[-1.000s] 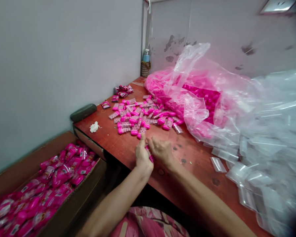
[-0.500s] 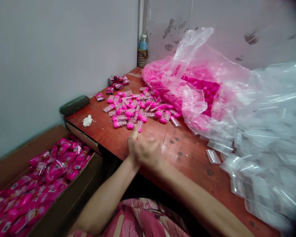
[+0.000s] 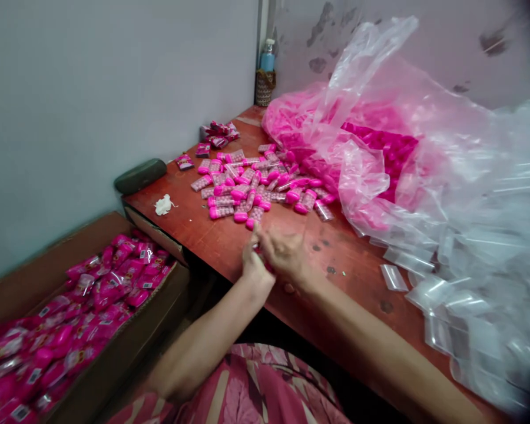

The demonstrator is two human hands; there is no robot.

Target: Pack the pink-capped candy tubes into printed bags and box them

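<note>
Over the front edge of the red table, my two hands meet with their fingers closed against each other. My left hand is curled, thumb pointing up and away from me. Against it from the right presses my right hand, its fingers bent and slightly blurred. Whatever lies between them is mostly hidden; only a small reddish bit shows. Just beyond my fingertips spreads a pile of small clear containers with pink caps and round beads inside.
A large clear bag of pink pieces slumps behind the pile. Clear plastic sleeves heap up on the right. At lower left stands a cardboard box of pink packets. A dark case, crumpled white scrap and small packets lie leftward.
The view has shifted, so the table's contents sit a little further right and higher. My hands have turned from an overlapping clasp to fingertips pressed together. The pile looks unchanged.
</note>
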